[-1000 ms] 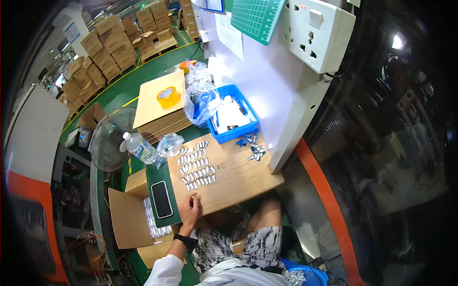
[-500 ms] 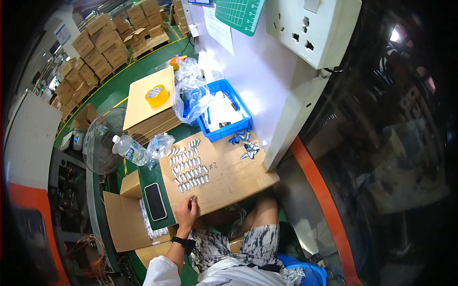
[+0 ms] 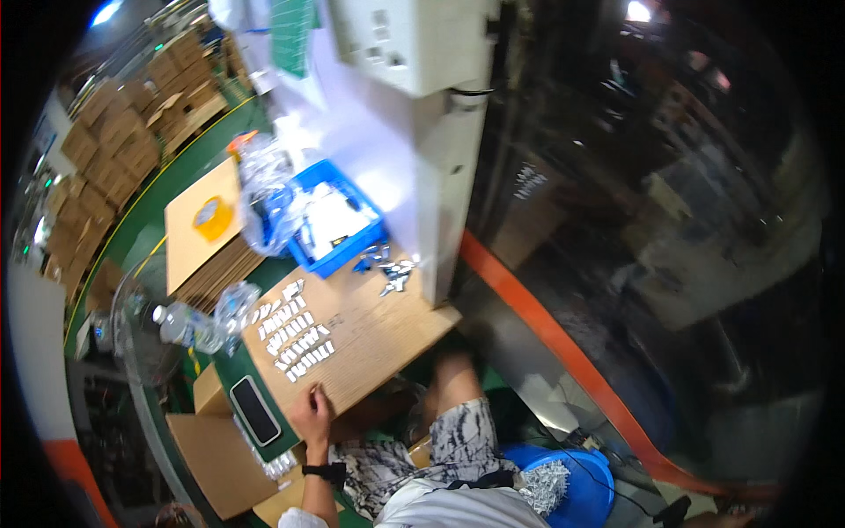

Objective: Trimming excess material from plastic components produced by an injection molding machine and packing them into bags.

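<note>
My left hand (image 3: pixel 310 415) rests at the near left edge of the wooden board (image 3: pixel 365 339), its fingers curled in and nothing seen in them. A black band is around the wrist. Just beyond it, small silvery metal pieces (image 3: pixel 295 326) lie in several rows. More loose pieces (image 3: pixel 398 278), some with blue parts, lie in a heap at the board's far right. At the lower right rim a dim skin-coloured shape, seemingly my right hand (image 3: pixel 729 520), is cut off by the edge beside a dark object; its fingers are not readable.
A blue tray (image 3: pixel 338 261) with papers stands behind the board. To the left are a phone (image 3: pixel 255 411), a plastic bottle (image 3: pixel 189 327), stacked cardboard sheets with yellow tape (image 3: pixel 213 219), and an open carton (image 3: pixel 207 458). A blue bucket (image 3: pixel 591 493) with whitish pieces stands at right.
The view has swung right, so the board and tray sit further left and more of the bucket shows. A skin-coloured shape has appeared at lower right. My left hand stays at the board's edge.
</note>
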The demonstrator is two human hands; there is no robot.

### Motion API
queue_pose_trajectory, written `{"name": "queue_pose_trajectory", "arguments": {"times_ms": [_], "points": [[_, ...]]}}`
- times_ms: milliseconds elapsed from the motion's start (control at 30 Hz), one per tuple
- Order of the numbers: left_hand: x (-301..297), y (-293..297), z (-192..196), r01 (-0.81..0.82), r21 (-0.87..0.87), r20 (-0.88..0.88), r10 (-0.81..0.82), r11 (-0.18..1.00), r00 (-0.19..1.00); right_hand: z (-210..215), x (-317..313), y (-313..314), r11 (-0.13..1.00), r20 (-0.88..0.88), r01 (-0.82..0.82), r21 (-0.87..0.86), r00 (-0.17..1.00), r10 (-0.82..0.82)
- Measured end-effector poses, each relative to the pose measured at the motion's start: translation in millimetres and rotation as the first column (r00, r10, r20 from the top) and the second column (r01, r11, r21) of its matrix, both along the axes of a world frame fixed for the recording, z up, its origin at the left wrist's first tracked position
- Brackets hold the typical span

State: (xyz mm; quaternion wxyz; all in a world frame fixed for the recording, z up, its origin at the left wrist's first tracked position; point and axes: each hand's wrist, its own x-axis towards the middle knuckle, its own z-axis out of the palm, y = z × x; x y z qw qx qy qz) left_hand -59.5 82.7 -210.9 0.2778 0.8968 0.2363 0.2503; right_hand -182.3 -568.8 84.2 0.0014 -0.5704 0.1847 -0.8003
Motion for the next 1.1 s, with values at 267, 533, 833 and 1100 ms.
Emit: {"name": "queue_pose_trajectory", "arguments": {"times_ms": [267, 533, 833, 1100], "points": [[1.0, 5.9, -3.3, 0.026, 0.006, -0.005, -0.026, 1.0, 1.0, -1.5, 27.3, 33.4, 0.958, 0.152, -0.003, 0.287, 0.987, -0.042], [-25.3, 51.0, 10.7, -0.05, -0.001, 0.098, 0.05, 0.999, 0.994, 6.0, 36.2, 55.8, 0.954, 0.174, -0.115, 0.276, 0.982, 0.068], [-62.4, 140.2, 35.9, -0.351, 0.115, -0.226, 0.368, 0.929, 0.902, 8.3, 33.1, 55.9, 0.952, 0.183, -0.176, 0.249, 0.974, 0.133], [-51.0, 161.2, 6.6, -0.371, 0.112, -0.305, 0.388, 0.922, 0.87, 2.7, 34.5, 51.2, 0.948, 0.175, -0.198, 0.249, 0.972, 0.157]]}}
